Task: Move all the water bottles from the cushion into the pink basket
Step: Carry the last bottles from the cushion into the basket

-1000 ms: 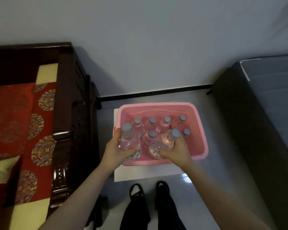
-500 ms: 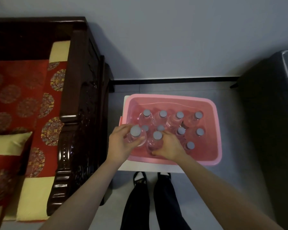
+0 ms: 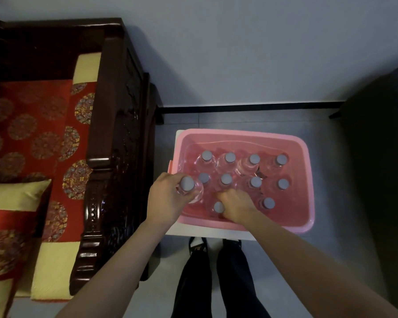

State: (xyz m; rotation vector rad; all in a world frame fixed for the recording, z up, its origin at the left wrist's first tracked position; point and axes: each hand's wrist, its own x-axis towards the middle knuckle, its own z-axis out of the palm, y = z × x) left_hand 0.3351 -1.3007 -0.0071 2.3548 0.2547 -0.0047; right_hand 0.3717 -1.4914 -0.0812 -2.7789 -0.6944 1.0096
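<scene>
The fingers [image 3: 171,180] of the left hand [image 3: 167,200] are clamped round a water bottle [image 3: 187,184], held upright, cap up, over the near-left corner of the pink basket [image 3: 239,133]. Just beside it, the right hand [image 3: 236,204] grips a second bottle [image 3: 218,207], also upright, lower and inside the near wall. The free corner seems to lie straight below the left hand, so a plain downward move along the bottle's long axis should seat it. Nine other bottles [image 3: 254,159] stand cap-up behind. The red cushion [image 3: 32,134] lies well apart to the left, with no bottles visible on it.
</scene>
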